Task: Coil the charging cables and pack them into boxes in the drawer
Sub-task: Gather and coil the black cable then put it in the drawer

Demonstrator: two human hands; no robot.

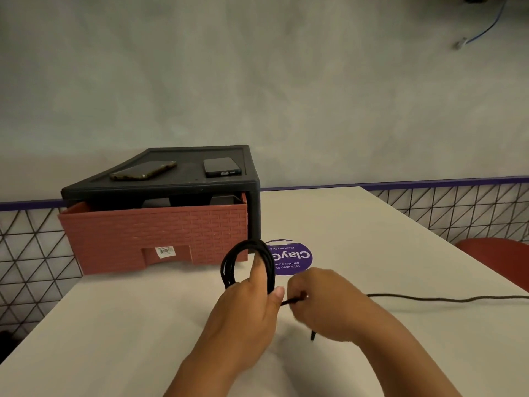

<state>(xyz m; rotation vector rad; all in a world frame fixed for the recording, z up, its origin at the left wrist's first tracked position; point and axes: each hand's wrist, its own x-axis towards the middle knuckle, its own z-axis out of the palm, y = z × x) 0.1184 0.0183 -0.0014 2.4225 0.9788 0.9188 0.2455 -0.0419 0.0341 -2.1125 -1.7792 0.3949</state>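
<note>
My left hand [252, 305] grips a black charging cable wound into an upright coil [229, 262] of several loops, just in front of the drawer unit. My right hand [323, 302] pinches the loose end of that cable right beside the coil; a short tip pokes out below the hand. A second black cable [446, 298] lies across the white table [114, 325] toward the right edge. The red brick-patterned drawer [154, 233] is pulled partly out of its black frame [254, 207], and dark boxes [156, 202] show inside it.
Two phones [143, 170] [221, 167] lie on top of the black frame. A round purple sticker [297, 257] is on the table right of the drawer. A red chair [501, 256] stands past the right table edge. A wire-grid railing runs behind the table.
</note>
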